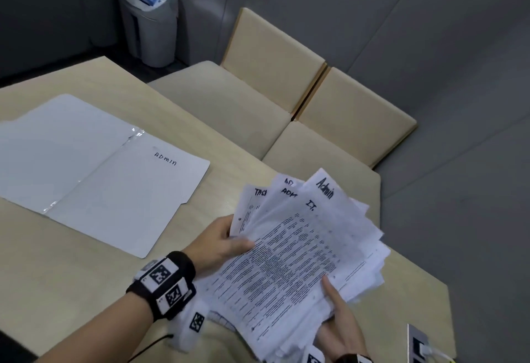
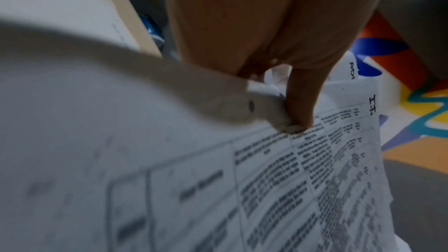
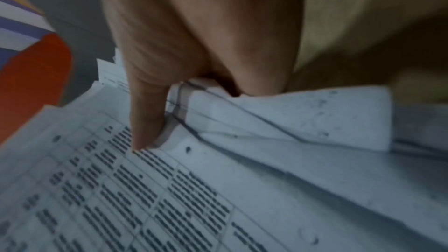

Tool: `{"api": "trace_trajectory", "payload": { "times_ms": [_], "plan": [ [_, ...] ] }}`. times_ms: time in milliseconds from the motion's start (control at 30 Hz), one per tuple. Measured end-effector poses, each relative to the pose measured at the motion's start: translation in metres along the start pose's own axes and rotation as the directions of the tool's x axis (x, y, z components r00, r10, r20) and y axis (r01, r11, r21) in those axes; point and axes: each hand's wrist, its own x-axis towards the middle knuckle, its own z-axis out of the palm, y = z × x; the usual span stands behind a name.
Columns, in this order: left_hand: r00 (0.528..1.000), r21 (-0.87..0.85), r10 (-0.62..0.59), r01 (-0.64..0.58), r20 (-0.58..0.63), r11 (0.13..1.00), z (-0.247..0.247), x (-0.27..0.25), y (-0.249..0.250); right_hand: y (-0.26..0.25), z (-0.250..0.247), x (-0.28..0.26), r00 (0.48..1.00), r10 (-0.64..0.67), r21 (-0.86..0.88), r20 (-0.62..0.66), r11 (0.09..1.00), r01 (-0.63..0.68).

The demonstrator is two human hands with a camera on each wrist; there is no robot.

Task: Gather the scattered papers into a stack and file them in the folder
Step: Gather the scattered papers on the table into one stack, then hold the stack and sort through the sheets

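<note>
A fanned, uneven stack of printed papers (image 1: pixel 301 253) is held above the table's right corner. The top sheet is marked "I.T."; sheets behind it read "Admin". My left hand (image 1: pixel 223 243) pinches the stack's left edge, thumb on top, seen close in the left wrist view as the papers (image 2: pixel 278 179) under my thumb (image 2: pixel 303 101). My right hand (image 1: pixel 339 319) grips the stack's near right edge, thumb on the top sheet (image 3: pixel 194 198). An open white folder (image 1: pixel 94 173) labelled "ADMIN" lies flat on the table to the left.
The beige table (image 1: pixel 57 276) ends just right of the papers. Two beige chairs (image 1: pixel 275 58) stand beyond its far edge. A grey and blue bin (image 1: pixel 149 18) stands in the back corner. A socket box (image 1: pixel 420 345) sits at the near right.
</note>
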Motion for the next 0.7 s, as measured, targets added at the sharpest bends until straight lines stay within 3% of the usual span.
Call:
{"api": "trace_trajectory", "payload": {
  "times_ms": [100, 167, 233, 333, 433, 567, 700],
  "plan": [
    [0.998, 0.066, 0.054, -0.055, 0.007, 0.996, -0.003, 0.003, 0.021, -0.012, 0.014, -0.009, 0.948, -0.317, -0.132, -0.001, 0.94, 0.315],
    [0.992, 0.069, 0.116, -0.111, -0.06, 0.991, -0.002, 0.003, 0.032, -0.026, 0.022, -0.018, 0.87, -0.489, -0.256, 0.069, 0.834, 0.489],
    [0.972, 0.025, 0.174, -0.172, -0.159, 0.985, 0.001, 0.001, 0.041, -0.04, 0.032, -0.036, 0.804, -0.573, -0.417, 0.161, 0.699, 0.581],
    [0.932, -0.038, 0.256, -0.274, -0.256, 0.961, 0.006, -0.002, 0.05, -0.051, 0.035, -0.049, 0.796, -0.564, -0.472, 0.221, 0.652, 0.593],
    [0.915, -0.026, 0.341, -0.355, -0.217, 0.935, 0.008, -0.004, 0.056, -0.045, 0.026, -0.043, 0.757, -0.574, -0.355, 0.311, 0.669, 0.653],
    [0.946, 0.048, 0.301, -0.298, -0.121, 0.953, 0.016, -0.005, 0.052, -0.024, 0.017, -0.028, 0.803, -0.497, -0.564, 0.329, 0.578, 0.589],
    [0.929, 0.06, 0.298, -0.292, -0.218, 0.955, 0.027, -0.006, 0.049, -0.018, 0.022, -0.026, 0.809, -0.523, -0.613, 0.267, 0.555, 0.561]
  ]
}}
